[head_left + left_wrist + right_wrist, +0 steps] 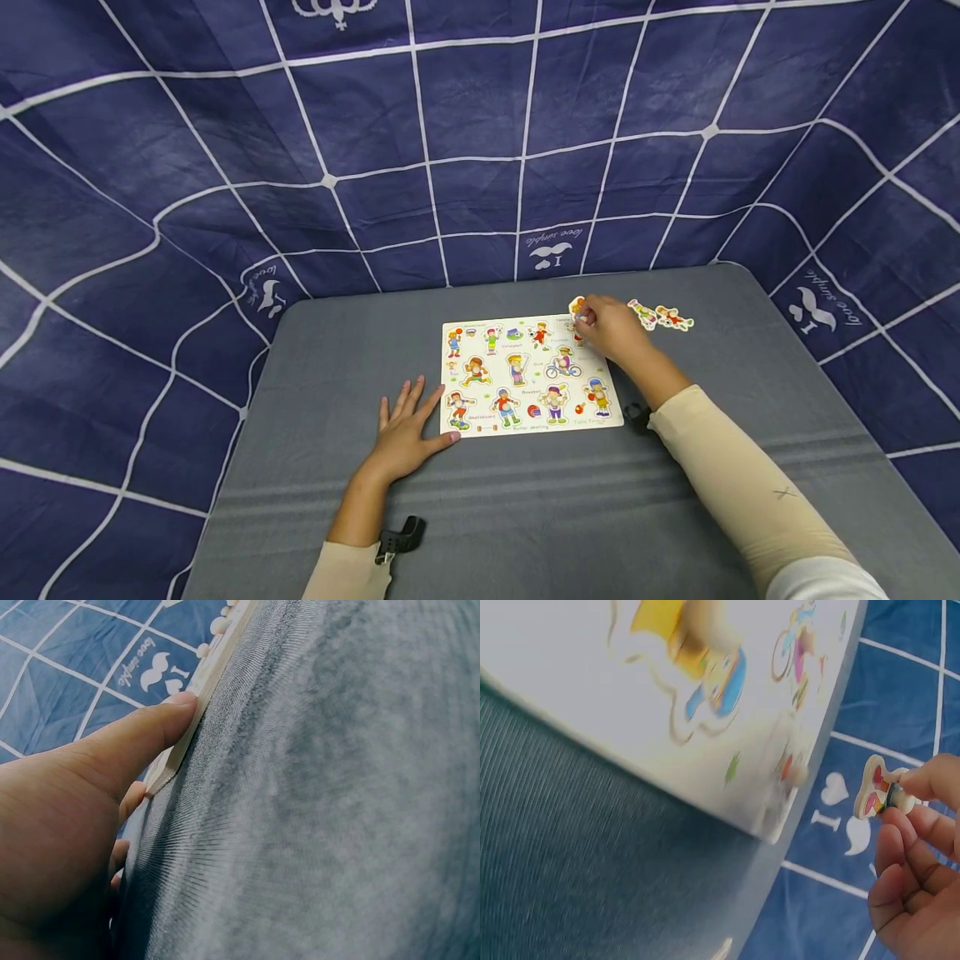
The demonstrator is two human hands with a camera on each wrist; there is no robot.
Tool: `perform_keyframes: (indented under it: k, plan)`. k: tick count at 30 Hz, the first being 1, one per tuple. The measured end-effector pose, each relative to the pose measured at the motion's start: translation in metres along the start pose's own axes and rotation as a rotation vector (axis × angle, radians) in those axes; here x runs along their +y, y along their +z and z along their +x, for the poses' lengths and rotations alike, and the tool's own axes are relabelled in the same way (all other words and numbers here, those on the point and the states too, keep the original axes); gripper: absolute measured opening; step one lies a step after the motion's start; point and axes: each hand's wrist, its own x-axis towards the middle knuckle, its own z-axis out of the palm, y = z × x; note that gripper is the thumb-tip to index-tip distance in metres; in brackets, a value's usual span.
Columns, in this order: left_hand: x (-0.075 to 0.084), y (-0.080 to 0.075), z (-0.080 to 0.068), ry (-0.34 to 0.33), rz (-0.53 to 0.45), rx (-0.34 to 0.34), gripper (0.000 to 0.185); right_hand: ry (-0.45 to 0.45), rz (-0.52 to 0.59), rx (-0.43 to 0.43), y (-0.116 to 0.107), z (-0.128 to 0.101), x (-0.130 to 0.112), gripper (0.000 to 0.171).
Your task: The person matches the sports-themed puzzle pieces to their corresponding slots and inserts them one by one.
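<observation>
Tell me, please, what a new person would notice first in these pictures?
First, the white puzzle board with colourful sport figures, lying in the middle of the grey table. The right hand pinches one puzzle piece by its peg over the board's far right corner, while the left hand rests flat at the board's left edge. Two loose pieces lie to the right of the board.
</observation>
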Motion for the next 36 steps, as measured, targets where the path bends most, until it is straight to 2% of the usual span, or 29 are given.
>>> perform_keyframes:
  k: [11,22,28,36]
  plan:
    - [0.001,-0.002,0.000,0.004,0.001,0.005,0.094,-0.076,0.031,0.013,0.010,0.003,-0.018,0.010]
    - [0.001,-0.001,-0.001,0.001,-0.005,0.016,0.093,-0.084,0.089,-0.050,0.020,0.004,-0.040,0.010]
    - [0.002,-0.002,-0.001,0.001,-0.011,0.023,0.092,-0.089,0.084,-0.051,0.024,0.007,-0.056,0.008]
    - [0.000,0.000,-0.002,0.009,-0.022,0.044,0.092,-0.140,0.060,-0.063,0.035,0.010,-0.075,0.008]
